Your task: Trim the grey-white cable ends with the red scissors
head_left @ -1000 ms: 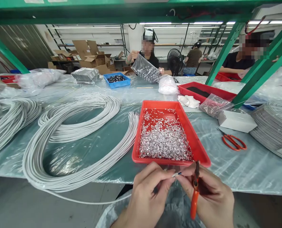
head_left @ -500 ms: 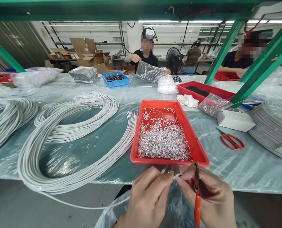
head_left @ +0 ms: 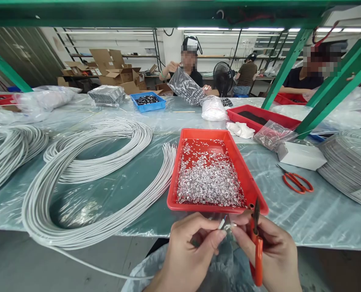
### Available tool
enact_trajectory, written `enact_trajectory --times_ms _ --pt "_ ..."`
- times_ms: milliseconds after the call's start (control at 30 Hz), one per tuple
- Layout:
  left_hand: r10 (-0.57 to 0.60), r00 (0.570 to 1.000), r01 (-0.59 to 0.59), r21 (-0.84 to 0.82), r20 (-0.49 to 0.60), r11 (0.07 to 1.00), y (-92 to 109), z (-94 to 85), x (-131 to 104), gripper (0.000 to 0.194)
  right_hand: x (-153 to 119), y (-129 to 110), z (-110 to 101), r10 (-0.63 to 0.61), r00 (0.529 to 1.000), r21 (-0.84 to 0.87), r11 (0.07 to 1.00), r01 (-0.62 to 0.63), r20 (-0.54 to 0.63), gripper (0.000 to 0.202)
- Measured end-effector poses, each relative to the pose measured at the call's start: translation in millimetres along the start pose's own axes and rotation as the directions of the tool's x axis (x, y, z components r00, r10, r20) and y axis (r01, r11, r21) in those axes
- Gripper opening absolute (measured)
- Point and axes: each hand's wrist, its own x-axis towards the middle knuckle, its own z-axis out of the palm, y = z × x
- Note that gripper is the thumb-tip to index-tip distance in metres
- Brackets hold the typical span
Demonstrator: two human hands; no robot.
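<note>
a: what do we have in front of us?

b: a long table (head_left: 113, 190) under clear plastic sheet, with green shelf posts above. big loops of white cable (head_left: 77, 178) lie at our left, a red tray (head_left: 261, 205) of small shiny metal pieces (head_left: 209, 180) sits just ahead of our hands, and orange scissors (head_left: 296, 181) lie off to the right. other people work at the far side.

a: and our hands?

b: both are low at the near edge, close together. our left hand (head_left: 188, 253) pinches the cable end (head_left: 221, 224) between thumb and fingers. our right hand (head_left: 273, 255) meets it fingertip to fingertip and grips orange-handled pliers (head_left: 256, 243), nose up.
</note>
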Motion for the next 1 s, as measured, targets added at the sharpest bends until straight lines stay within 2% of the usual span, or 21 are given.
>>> enact_trajectory --times_ms 67,133,233,333,400,533,667,1000 --pt "-0.113 0.993 0.117 -0.105 0.041 0.988 -0.7 1.1 0.4 0.009 -1.8 4.6 -2.9 0.057 0.998 0.013 0.998 -0.058 0.029 0.018" --pt "-0.122 0.992 0.125 -0.110 0.033 0.986 -1.4 2.1 0.4 0.011 -5.1 7.3 -2.7 0.138 0.988 0.028 0.990 -0.140 0.067 0.019" --pt "-0.003 1.000 0.004 0.031 -0.022 1.000 -2.5 2.6 -0.2 0.010 -8.3 5.1 1.9 0.262 0.962 0.054 0.962 -0.266 0.071 0.017" --pt "0.125 0.991 -0.115 0.186 -0.043 0.976 -3.1 2.3 -0.7 0.008 -5.9 0.5 4.7 0.334 0.942 0.061 0.940 -0.335 0.026 0.013" --pt "0.135 0.990 -0.126 0.193 -0.030 0.973 -2.7 2.0 -0.5 0.009 -2.3 0.6 2.7 0.302 0.950 0.031 0.952 -0.305 0.081 0.013" --pt "0.049 0.999 -0.052 0.129 0.024 0.990 -0.6 1.5 0.6 0.012 3.7 6.9 -6.4 0.166 0.961 -0.056 0.986 -0.157 0.223 0.021" --pt "-0.010 0.998 0.001 0.125 0.065 0.992 -0.5 1.4 -0.5 0.012 4.8 7.6 -11.5 0.169 0.959 -0.081 0.985 -0.155 0.228 0.032" --pt "-0.038 0.996 0.026 0.142 0.081 0.989 -0.4 2.4 0.2 0.012 4.8 7.3 -13.6 0.162 0.958 -0.072 0.986 -0.149 0.236 0.034"
